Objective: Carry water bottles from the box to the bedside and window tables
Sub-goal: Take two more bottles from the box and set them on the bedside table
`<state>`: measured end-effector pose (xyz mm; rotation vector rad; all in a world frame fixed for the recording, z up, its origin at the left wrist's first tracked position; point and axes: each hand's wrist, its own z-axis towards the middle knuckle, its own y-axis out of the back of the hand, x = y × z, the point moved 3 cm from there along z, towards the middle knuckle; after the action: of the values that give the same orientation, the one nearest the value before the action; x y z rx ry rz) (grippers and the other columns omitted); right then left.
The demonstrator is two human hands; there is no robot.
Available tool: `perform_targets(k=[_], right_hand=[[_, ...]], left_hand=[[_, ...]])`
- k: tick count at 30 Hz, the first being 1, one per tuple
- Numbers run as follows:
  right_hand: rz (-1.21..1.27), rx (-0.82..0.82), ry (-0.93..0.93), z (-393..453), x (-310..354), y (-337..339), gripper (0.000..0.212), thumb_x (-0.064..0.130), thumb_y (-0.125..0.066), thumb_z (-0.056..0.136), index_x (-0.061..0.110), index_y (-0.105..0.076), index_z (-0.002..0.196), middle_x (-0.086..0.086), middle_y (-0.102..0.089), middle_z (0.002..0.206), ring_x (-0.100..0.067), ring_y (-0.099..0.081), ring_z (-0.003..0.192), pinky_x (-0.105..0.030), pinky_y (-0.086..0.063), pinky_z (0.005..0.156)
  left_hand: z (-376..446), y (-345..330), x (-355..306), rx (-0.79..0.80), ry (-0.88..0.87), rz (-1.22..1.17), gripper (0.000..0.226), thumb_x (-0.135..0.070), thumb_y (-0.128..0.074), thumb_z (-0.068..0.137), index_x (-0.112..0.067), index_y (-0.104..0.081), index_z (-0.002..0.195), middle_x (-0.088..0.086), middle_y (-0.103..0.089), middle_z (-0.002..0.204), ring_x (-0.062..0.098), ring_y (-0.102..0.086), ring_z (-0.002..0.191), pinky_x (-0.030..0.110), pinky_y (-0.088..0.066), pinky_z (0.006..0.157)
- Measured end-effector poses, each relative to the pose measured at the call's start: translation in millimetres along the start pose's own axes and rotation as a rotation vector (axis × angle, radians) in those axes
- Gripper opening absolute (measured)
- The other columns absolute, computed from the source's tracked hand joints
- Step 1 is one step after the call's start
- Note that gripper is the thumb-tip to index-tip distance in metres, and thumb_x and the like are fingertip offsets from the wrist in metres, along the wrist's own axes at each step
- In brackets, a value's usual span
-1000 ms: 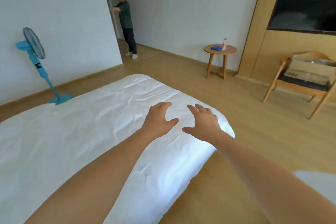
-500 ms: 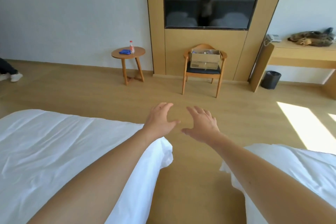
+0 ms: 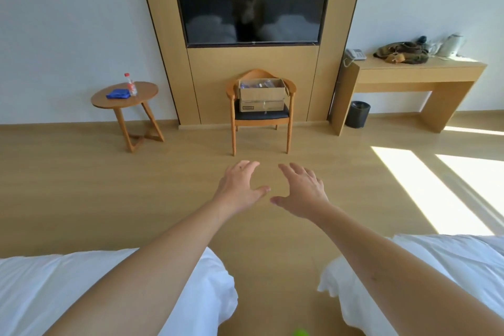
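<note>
Reaching, fingers spread and empty, left hand (image 3: pixel 240 188) and right hand (image 3: pixel 302 191) toward box (image 3: pixel 261 91); its label possibly printed, unreadable.

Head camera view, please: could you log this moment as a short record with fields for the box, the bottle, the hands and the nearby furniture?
box: open cardboard box stacked on a second carton, both on the wooden chair below the TV; clear bottles show inside
bottle already out: red-capped bottle upright on the round side table, beside a blue item
left hand: left hand open, empty, held out over the floor
right hand: right hand open, empty, alongside it
beds: white bedding at both lower corners, aisle between
</note>
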<state>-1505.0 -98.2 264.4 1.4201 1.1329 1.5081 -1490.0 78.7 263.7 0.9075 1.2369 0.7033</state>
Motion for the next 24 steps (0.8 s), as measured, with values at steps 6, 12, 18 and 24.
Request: perform_targets(k=[6,12,18,24], right_hand=[[0.011,-0.008,-0.022,133,-45,-4,0.095,0.056,-0.074,0.083,0.034,-0.021,0.159,-0.003,-0.025,0.167,-0.032,-0.026,0.150,-0.054,-0.030,0.117],[0.021,0.020,0.004,273,-83,13,0.094,0.056,-0.074,0.083,0.034,-0.023,0.159,-0.001,-0.028,0.165,-0.032,-0.029,0.148,-0.054,-0.032,0.116],[0.008,0.054,0.014,396,-96,24,0.094,0.055,-0.074,0.084,0.034,-0.022,0.159,-0.002,-0.026,0.166,-0.032,-0.029,0.149,-0.054,-0.032,0.117],[-0.011,0.064,-0.017,523,-94,9,0.094,0.054,-0.074,0.084,0.034,-0.022,0.159,-0.003,-0.026,0.166,-0.033,-0.029,0.149,-0.054,-0.032,0.117]], left_hand=[[132,-25,16,0.017,-0.001,0.008,0.076,-0.055,-0.066,0.092,-0.027,-0.035,0.155,-0.001,-0.034,0.162,0.024,-0.028,0.150,0.046,-0.031,0.121],[269,-27,32,0.003,0.052,-0.008,0.073,-0.054,-0.065,0.091,-0.026,-0.038,0.153,-0.004,-0.039,0.157,0.021,-0.031,0.147,0.043,-0.033,0.118],[391,-25,53,-0.005,0.081,-0.028,0.075,-0.056,-0.065,0.090,-0.025,-0.038,0.153,-0.005,-0.041,0.155,0.021,-0.034,0.145,0.042,-0.034,0.116],[522,-29,97,-0.012,0.054,-0.070,0.074,-0.056,-0.066,0.089,-0.027,-0.040,0.151,-0.006,-0.042,0.154,0.020,-0.035,0.144,0.041,-0.034,0.114]])
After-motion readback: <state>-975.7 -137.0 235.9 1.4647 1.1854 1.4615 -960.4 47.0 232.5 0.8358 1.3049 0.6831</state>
